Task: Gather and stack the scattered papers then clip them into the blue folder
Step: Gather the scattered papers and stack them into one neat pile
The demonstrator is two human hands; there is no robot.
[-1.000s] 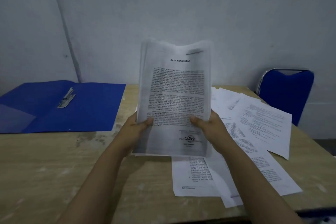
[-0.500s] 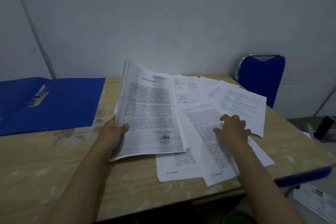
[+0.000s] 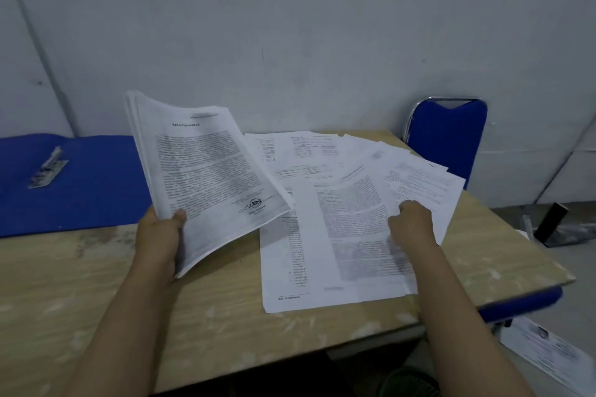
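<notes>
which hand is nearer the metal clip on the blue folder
Left. The left hand grips the paper stack right of the blue folder, whose metal clip lies further left. The right hand is on the loose sheets, far right.

Bare counter (image 3: 80, 284) lies open between the blue folder (image 3: 96, 184) and loose papers (image 3: 322, 251); a chair (image 3: 448, 138) crowds the right corner.

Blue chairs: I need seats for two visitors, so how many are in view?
1. One blue chair stands at the table's far right corner, against the wall. Any others would be out of frame.
</notes>
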